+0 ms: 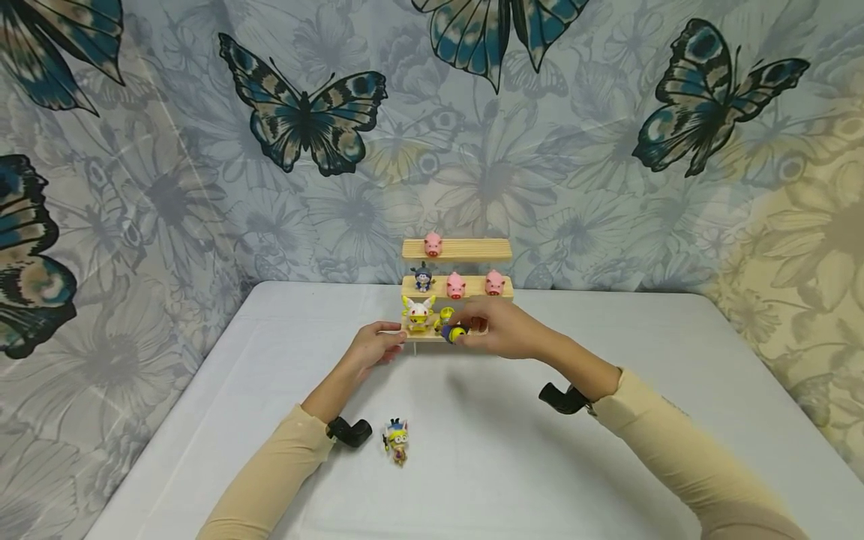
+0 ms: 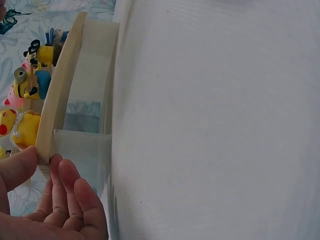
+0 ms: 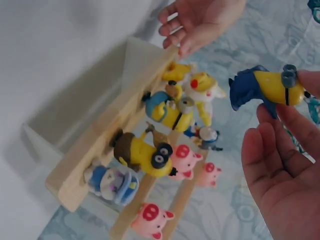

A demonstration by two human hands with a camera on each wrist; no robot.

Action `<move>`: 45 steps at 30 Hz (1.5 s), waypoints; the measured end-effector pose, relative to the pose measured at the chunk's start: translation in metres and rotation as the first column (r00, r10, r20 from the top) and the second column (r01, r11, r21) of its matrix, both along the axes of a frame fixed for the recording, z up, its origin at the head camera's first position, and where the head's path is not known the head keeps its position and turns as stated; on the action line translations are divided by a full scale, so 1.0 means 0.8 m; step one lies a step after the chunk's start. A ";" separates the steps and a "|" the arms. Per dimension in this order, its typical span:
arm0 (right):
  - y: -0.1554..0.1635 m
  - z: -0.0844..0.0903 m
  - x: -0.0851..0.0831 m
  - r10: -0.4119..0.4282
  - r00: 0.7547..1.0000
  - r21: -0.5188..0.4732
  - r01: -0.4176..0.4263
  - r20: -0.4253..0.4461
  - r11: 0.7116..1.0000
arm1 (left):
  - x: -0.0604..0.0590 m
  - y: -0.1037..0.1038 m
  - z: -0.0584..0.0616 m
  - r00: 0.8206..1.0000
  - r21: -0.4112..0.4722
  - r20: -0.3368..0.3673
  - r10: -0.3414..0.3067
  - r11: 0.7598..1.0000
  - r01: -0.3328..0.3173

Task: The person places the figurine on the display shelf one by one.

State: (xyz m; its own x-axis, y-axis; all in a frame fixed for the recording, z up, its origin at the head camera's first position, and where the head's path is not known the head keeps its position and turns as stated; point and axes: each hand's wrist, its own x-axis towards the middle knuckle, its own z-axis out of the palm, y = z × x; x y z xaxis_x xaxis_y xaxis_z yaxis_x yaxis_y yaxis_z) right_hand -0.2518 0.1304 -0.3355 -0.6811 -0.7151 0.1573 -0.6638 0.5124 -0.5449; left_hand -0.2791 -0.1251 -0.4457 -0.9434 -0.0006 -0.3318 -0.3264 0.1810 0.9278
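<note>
Nearest the person, a small yellow figurine with a blue-and-yellow cap [image 1: 396,439] lies alone on the white cloth-covered surface [image 1: 472,450], just beside the left forearm in its cream sleeve [image 1: 270,480]. Farther out, the left hand [image 1: 375,347] rests at the left end of the bottom step of the three-tier pale wooden shelf [image 1: 466,250], its fingers [image 2: 70,185] relaxed and straight against the wood, holding nothing. The right hand [image 1: 502,326] pinches a yellow goggle-eyed figurine in blue overalls [image 3: 272,87] between thumb and fingertips, just in front of the bottom step. A white-and-yellow horned figurine [image 1: 418,313] stands there. Higher up stand three pink pig figurines [image 1: 455,285] and a small dark blue figurine [image 1: 423,278]. Behind hangs a butterfly-printed backdrop [image 1: 304,112].
</note>
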 end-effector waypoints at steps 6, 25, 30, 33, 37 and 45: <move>0.002 0.015 -0.011 -0.027 0.999 -0.091 0.024 -0.033 0.996 | -0.002 -0.002 0.003 1.000 -0.005 0.002 0.002 1.000 -0.002; 0.013 0.061 -0.066 -0.169 0.986 -0.070 0.169 -0.006 0.983 | -0.002 -0.002 0.000 1.000 0.022 0.007 -0.011 1.000 0.011; 0.015 0.065 -0.088 -0.223 0.974 -0.044 0.222 -0.022 0.974 | -0.001 -0.002 0.001 1.000 0.016 0.013 -0.015 1.000 0.015; 0.017 0.065 -0.100 -0.261 0.965 -0.036 0.260 -0.025 0.965 | -0.001 -0.002 0.002 1.000 0.014 0.016 -0.014 1.000 0.014; 0.018 0.063 -0.114 -0.308 0.951 -0.047 0.308 0.009 0.950 | 0.000 -0.002 0.004 1.000 0.016 0.020 -0.012 1.000 0.011; 0.011 0.058 -0.138 -0.341 0.935 -0.066 0.348 0.097 0.935 | -0.001 -0.002 0.001 1.000 0.025 0.023 -0.013 1.000 0.013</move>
State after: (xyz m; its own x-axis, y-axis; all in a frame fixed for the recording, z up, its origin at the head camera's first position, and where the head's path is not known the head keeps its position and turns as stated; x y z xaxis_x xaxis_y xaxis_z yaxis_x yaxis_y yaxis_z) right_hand -0.3625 0.1392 -0.2889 -0.8963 -0.4216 0.1372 -0.4053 0.6537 -0.6390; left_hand -0.2799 -0.1270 -0.4450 -0.9353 0.0203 -0.3532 -0.3456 0.1619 0.9243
